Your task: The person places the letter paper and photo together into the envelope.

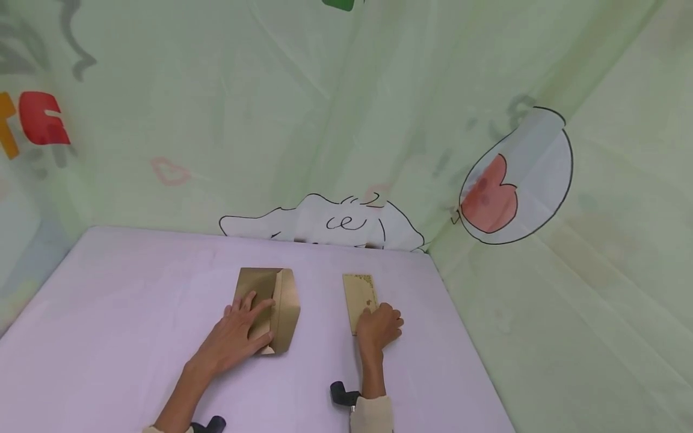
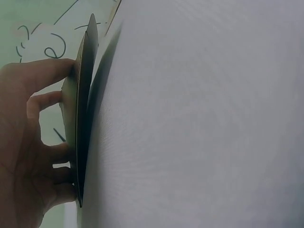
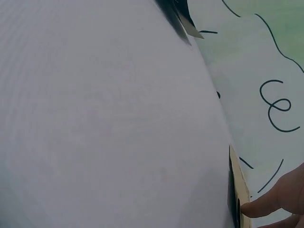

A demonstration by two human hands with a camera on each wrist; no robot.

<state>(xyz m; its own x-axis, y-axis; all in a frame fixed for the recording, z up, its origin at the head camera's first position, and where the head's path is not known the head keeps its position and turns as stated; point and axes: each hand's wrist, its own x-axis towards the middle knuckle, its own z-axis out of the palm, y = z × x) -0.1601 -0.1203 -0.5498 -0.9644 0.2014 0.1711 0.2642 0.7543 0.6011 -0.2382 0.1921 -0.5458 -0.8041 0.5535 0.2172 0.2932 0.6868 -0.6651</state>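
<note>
A gold envelope point(image 1: 287, 304) lies on the table with its flap folded out to the right. Spread fingers of my left hand point(image 1: 235, 337) rest on it, and in the left wrist view their tips touch the face of the envelope point(image 2: 70, 109). Further right is a cream-gold card point(image 1: 355, 291) with a dark pattern at its upper corner. My right hand point(image 1: 379, 328) holds this card by its lower right edge. In the right wrist view the thumb lies on the face of the card point(image 3: 243, 190); the fingers behind are mostly hidden.
The table point(image 1: 135, 300) has a pale lilac cover. Behind and to the right hangs a light green cloth point(image 1: 260, 132) with cartoon drawings. Black curved pieces point(image 1: 343, 394) sit by both wrists.
</note>
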